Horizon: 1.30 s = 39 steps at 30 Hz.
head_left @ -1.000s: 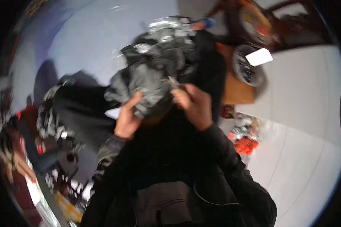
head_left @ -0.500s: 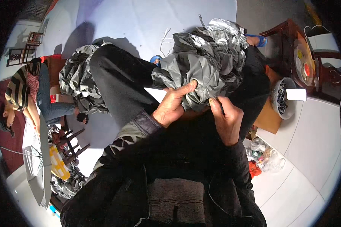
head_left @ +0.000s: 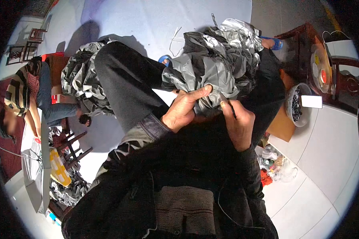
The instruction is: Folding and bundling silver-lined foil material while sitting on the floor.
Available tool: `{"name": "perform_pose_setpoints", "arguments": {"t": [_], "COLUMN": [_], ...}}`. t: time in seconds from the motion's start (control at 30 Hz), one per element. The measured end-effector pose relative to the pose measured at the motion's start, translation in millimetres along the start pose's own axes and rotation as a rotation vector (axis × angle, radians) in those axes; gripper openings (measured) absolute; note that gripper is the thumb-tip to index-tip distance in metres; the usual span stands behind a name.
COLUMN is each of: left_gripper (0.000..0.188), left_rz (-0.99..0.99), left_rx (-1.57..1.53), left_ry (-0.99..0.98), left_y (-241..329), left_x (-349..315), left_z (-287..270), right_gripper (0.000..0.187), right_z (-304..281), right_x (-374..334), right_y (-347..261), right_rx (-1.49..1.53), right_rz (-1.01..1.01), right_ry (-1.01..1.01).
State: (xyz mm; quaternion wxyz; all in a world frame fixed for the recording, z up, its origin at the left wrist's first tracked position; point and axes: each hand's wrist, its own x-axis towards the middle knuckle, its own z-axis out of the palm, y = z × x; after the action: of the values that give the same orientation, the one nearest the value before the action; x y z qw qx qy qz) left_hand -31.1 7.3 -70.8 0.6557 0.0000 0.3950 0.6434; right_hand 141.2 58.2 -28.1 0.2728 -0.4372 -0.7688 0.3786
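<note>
A crumpled silver-grey fabric [head_left: 211,67] with a black side lies bunched over my lap and right leg. My left hand [head_left: 183,107] is closed on its near edge, thumb on top and fingers hidden beneath the folds. Just to the right, my right hand [head_left: 238,121] is closed in a pinch at the same edge. A small dark tip shows by its thumb, too small to name.
At right stand a clear tub [head_left: 296,104] of small dark parts, a cardboard box [head_left: 281,126] and wooden furniture [head_left: 303,44]. More silver fabric [head_left: 85,79] lies beyond my left knee. At far left a person [head_left: 18,89] sits by an opened silver umbrella [head_left: 38,171].
My right thumb and finger have shifted slightly at the fabric edge, and a dark tip now shows there. My left hand has moved slightly right, still holding the fabric.
</note>
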Motion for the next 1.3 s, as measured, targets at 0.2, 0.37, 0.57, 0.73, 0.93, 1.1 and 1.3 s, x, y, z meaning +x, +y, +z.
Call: {"name": "perform_pose_setpoints", "arguments": {"t": [0.2, 0.37, 0.57, 0.73, 0.93, 1.1, 1.3], "left_gripper": [0.045, 0.040, 0.033, 0.031, 0.032, 0.027, 0.031], "left_rz": [0.091, 0.149, 0.182, 0.299, 0.321, 0.443, 0.467], "left_rx": [0.095, 0.342, 0.526, 0.617, 0.724, 0.732, 0.817], "left_ry": [0.004, 0.049, 0.070, 0.045, 0.078, 0.072, 0.081], "left_y": [-1.1, -10.1, -14.4, -29.9, -25.8, -33.9, -40.5], "left_x": [-4.5, -3.2, -7.5, 7.5, 1.9, 12.0, 17.7], "left_z": [8.3, 13.5, 2.0, -18.9, -14.1, -38.5, -55.3], "right_gripper": [0.015, 0.021, 0.027, 0.021, 0.013, 0.014, 0.015], "right_z": [2.8, 0.7, 24.2, 42.8, 47.3, 59.1, 66.9], "right_x": [-2.2, -6.5, -8.4, -10.5, -10.8, -10.3, -10.5], "right_y": [13.0, 17.4, 12.2, 15.4, 17.1, 23.1, 40.4], "right_rx": [-0.092, -0.268, -0.405, -0.574, -0.570, -0.562, -0.349], "right_rz": [-0.050, -0.079, -0.182, -0.151, -0.165, -0.106, -0.019], "right_ry": [-0.035, -0.026, -0.017, -0.029, -0.096, -0.113, -0.146]}}
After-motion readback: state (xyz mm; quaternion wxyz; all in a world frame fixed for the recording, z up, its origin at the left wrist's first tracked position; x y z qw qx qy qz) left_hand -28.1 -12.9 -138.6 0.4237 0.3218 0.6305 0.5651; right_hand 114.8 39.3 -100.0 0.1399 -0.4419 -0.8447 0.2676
